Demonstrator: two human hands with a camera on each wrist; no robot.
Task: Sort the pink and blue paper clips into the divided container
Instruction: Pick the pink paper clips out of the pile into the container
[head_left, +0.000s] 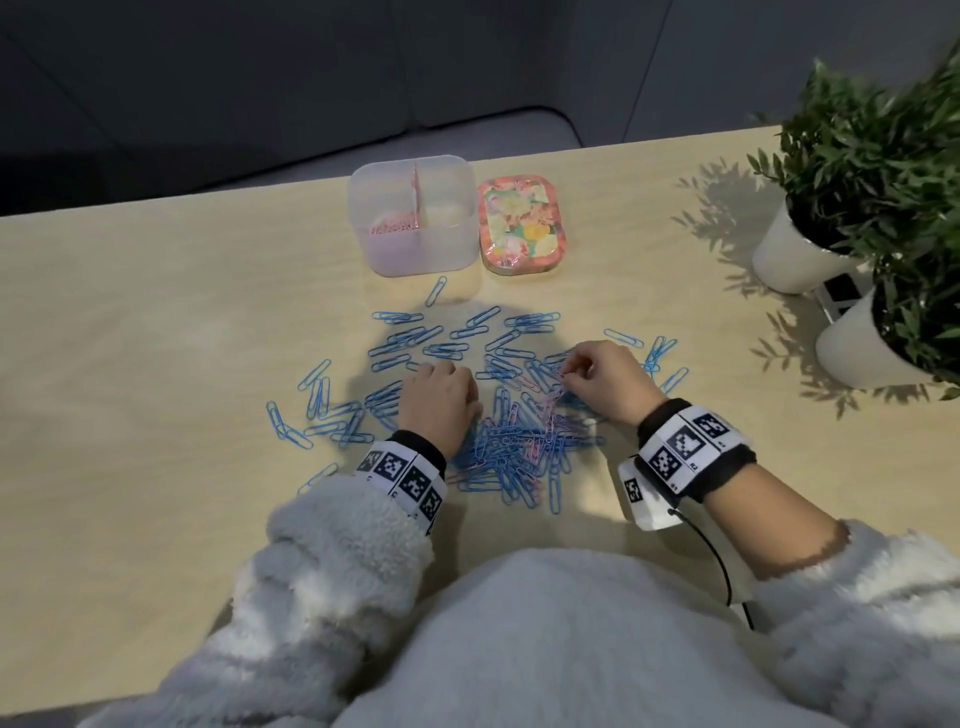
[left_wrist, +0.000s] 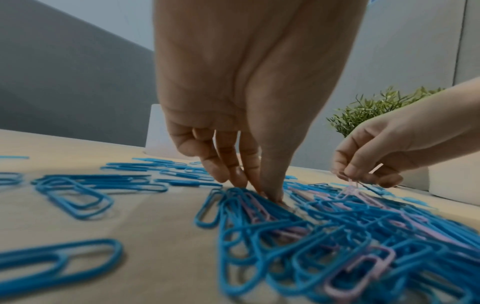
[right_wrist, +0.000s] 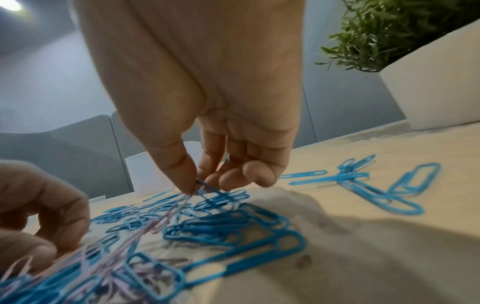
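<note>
right hand (head_left: 605, 375) pinches a pink paper clip (right_wrist: 166, 216) by one end between thumb and fingertip, its long axis slanting down toward the mixed pile (head_left: 514, 447). left hand (head_left: 439, 402), fingers extended, presses fingertips on that pile. divided container (head_left: 413, 215) stands beyond the pile, pink clips in its left compartment.

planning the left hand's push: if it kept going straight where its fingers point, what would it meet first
Likely the scattered blue clips just beyond the left hand; farther along that line stands the divided container. Depth is uncertain.
</note>
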